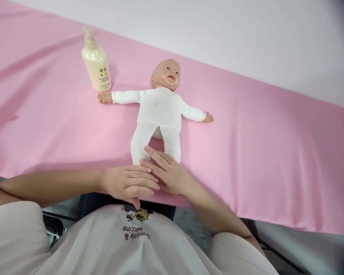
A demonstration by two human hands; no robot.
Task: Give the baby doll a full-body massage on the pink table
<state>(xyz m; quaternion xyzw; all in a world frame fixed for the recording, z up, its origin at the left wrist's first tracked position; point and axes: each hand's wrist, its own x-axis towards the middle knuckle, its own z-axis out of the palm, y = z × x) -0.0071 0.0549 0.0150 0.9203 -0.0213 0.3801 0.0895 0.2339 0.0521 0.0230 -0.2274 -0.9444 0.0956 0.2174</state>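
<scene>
A baby doll (159, 109) in a white top and white trousers lies on its back, head away from me and arms spread. My left hand (130, 182) is over the doll's lower leg on the left side, fingers stretched out and holding nothing. Across the doll's other lower leg reaches my right hand (167, 172), its fingers extended and slightly spread. The fingertips of both hands meet or overlap between the legs; whether they touch I cannot tell. Both hands hide most of the doll's feet.
A pale yellow pump bottle (96, 65) stands beside the doll's outstretched hand on the left. Under everything lies a pink cloth (260, 152) with folds, its near edge at my waist. A white surface (246, 34) rises behind the cloth.
</scene>
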